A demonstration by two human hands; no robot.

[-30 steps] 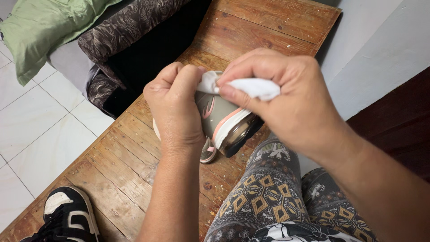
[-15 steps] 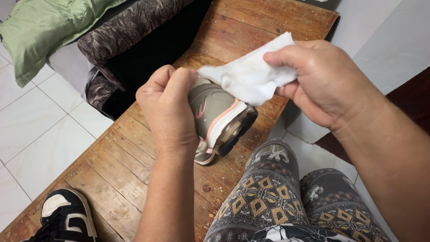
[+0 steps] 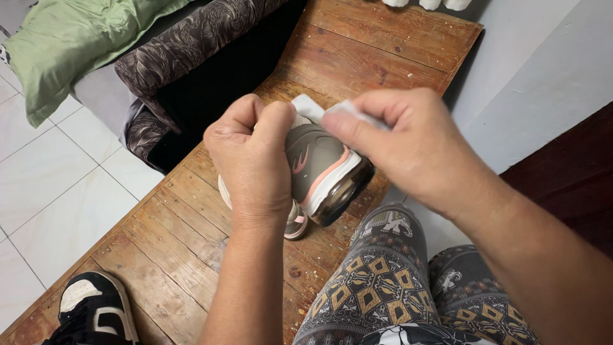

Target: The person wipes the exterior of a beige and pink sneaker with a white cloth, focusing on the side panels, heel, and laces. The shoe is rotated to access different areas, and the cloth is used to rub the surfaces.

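My left hand [image 3: 252, 156] grips a grey sneaker [image 3: 322, 169] with pink trim and a white sole, holding it tilted above a wooden table [image 3: 357, 54]. My right hand [image 3: 408, 144] pinches a white cloth [image 3: 319, 110] and presses it against the upper back part of the sneaker. Most of the cloth is hidden under my fingers. The front of the sneaker is covered by my left hand.
A black-and-white sneaker [image 3: 96, 313] lies at the table's near left corner. A dark patterned cushion [image 3: 185, 45] and a green pillow [image 3: 70, 45] lie left of the table over a white tiled floor [image 3: 51, 191]. My patterned-trousered legs [image 3: 383, 287] are below.
My right hand has brought the white cloth back down from a lifted, spread-out position onto the sneaker, bunched under the fingers. The left hand keeps holding the sneaker.
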